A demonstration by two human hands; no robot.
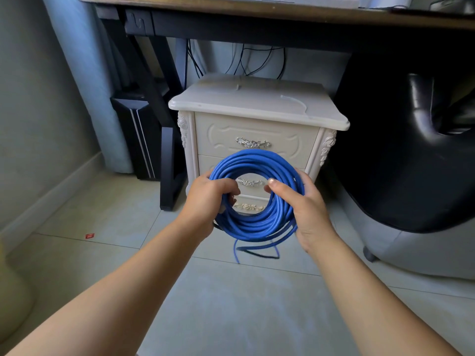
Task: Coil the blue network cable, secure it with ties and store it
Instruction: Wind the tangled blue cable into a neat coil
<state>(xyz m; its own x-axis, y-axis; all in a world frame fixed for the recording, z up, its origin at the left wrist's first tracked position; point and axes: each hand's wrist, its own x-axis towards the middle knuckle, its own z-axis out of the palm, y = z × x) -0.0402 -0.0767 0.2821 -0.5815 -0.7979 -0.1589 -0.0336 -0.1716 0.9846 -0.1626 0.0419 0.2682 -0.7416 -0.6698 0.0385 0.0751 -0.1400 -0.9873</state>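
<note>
Blue cable point(254, 223) wound in a coil, held upright before a white nightstand point(226, 104), left hand point(209, 199) curled round its left side, right hand point(304, 209) gripped its right side, loose end point(235, 253) hung above the floor point(231, 309), white tie point(294, 101) lay on the nightstand.

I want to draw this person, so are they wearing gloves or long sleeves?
No gloves. The left grip and right grip are bare, with no ring showing. Both forearms are bare too: no sleeve, watch or bracelet is in view.
</note>
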